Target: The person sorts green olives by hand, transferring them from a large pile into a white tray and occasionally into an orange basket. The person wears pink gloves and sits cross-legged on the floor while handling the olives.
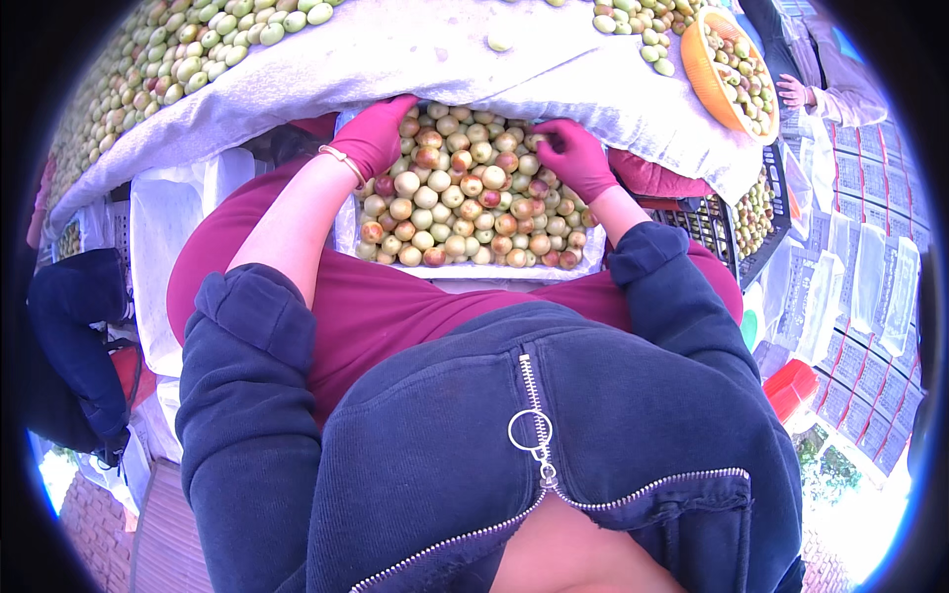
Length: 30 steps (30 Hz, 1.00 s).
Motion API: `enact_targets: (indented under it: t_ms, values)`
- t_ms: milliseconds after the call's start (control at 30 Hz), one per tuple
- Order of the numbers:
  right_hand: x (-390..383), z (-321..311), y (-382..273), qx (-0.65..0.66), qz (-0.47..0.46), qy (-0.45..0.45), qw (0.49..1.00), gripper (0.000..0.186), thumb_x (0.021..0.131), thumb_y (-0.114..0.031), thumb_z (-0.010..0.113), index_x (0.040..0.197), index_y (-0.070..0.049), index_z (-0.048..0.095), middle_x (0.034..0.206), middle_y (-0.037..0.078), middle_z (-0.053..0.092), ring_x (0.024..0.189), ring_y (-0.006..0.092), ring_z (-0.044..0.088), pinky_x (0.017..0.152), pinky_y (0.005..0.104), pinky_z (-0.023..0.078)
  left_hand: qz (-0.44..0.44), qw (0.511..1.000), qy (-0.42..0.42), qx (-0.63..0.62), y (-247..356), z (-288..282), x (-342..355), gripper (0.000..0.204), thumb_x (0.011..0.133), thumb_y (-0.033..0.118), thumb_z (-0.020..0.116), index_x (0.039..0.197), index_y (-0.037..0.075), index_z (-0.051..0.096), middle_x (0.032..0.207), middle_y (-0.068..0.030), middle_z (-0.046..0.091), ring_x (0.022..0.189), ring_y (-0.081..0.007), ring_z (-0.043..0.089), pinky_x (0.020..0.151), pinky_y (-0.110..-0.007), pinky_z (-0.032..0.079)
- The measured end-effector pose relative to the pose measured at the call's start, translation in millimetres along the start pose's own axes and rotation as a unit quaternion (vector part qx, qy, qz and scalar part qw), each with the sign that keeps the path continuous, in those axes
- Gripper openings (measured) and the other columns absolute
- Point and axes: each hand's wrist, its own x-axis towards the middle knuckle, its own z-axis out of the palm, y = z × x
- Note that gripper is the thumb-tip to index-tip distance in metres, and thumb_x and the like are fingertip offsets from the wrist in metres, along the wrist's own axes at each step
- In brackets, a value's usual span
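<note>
Between my knees sits a white-lined crate (pixel 599 255) heaped with round jujubes (pixel 460 188), pale green with brown-red patches. My left hand (pixel 379 138), in a dark pink glove, is at the crate's far left corner by the cloth edge. Its fingertips are mostly hidden, so I cannot tell whether it holds anything. My right hand (pixel 577 158), gloved alike, is over the far right part of the crate. Its fingers are curled in at the top of the heap, and whatever they hold is hidden. A pale cloth (pixel 435 59) hangs just beyond both hands.
More green jujubes (pixel 188 64) lie on the cloth at far left. An orange basket (pixel 707 74) of them stands at far right, above a black crate (pixel 756 242). Another person's hand (pixel 794 92) is beyond it. At left, a person in dark clothing (pixel 74 336) sits near white-lined boxes (pixel 163 237).
</note>
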Motion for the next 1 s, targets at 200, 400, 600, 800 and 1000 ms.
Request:
enact_targets:
  t_ms: [200,400,600,800,1000]
  values:
    - [7.5,7.3,33.9,0.008,-0.025,0.113,0.993,0.026,0.081,-0.013,0.065,0.106,-0.006,0.066,0.097,0.012,0.066,0.086,0.0227,0.064,0.078,0.0318,0.051,0.002,1.0,-0.025,-0.019,4.2,2.6,1.3,0.036,0.085,0.004,0.054,0.12,0.008,0.055,0.105,-0.0202,0.063,0.097,-0.0342,0.061,0.085,-0.039,0.048]
    - [21.6,7.3,38.0,-0.095,0.039,0.023,0.994,0.029,0.083,-0.023,0.06,0.106,-0.007,0.066,0.101,0.018,0.066,0.094,0.0346,0.063,0.083,0.0394,0.049,0.068,0.991,-0.105,0.056,18.8,11.0,-11.8,0.035,0.079,0.018,0.07,0.112,0.017,0.058,0.099,-0.0124,0.056,0.087,-0.0311,0.059,0.075,-0.038,0.05]
    - [17.6,5.5,25.8,-0.068,0.056,0.024,0.996,0.035,0.084,-0.033,0.061,0.107,-0.007,0.066,0.101,0.018,0.066,0.094,0.0357,0.062,0.083,0.0411,0.048,0.045,0.989,-0.106,0.095,28.5,17.8,-16.8,0.033,0.076,0.018,0.069,0.107,0.018,0.058,0.1,-0.0131,0.056,0.089,-0.0331,0.059,0.075,-0.04,0.05]
    - [32.4,11.7,28.4,-0.121,0.127,-0.004,0.984,0.044,0.081,-0.042,0.063,0.106,-0.006,0.066,0.099,0.017,0.067,0.094,0.0339,0.064,0.084,0.0408,0.049,-0.037,0.996,-0.08,0.004,6.3,-29.4,1.3,0.03,0.074,0.016,0.068,0.104,0.013,0.061,0.091,-0.0145,0.065,0.082,-0.0312,0.063,0.075,-0.038,0.051]
    - [35.2,13.4,34.3,-0.118,0.142,-0.008,0.983,0.044,0.08,-0.041,0.062,0.109,-0.008,0.065,0.105,0.016,0.066,0.097,0.0327,0.063,0.086,0.0396,0.049,-0.135,0.988,-0.07,0.027,-29.5,-59.6,-22.0,0.031,0.074,0.01,0.067,0.103,0.009,0.057,0.082,-0.011,0.065,0.072,-0.0218,0.062,0.069,-0.033,0.051]
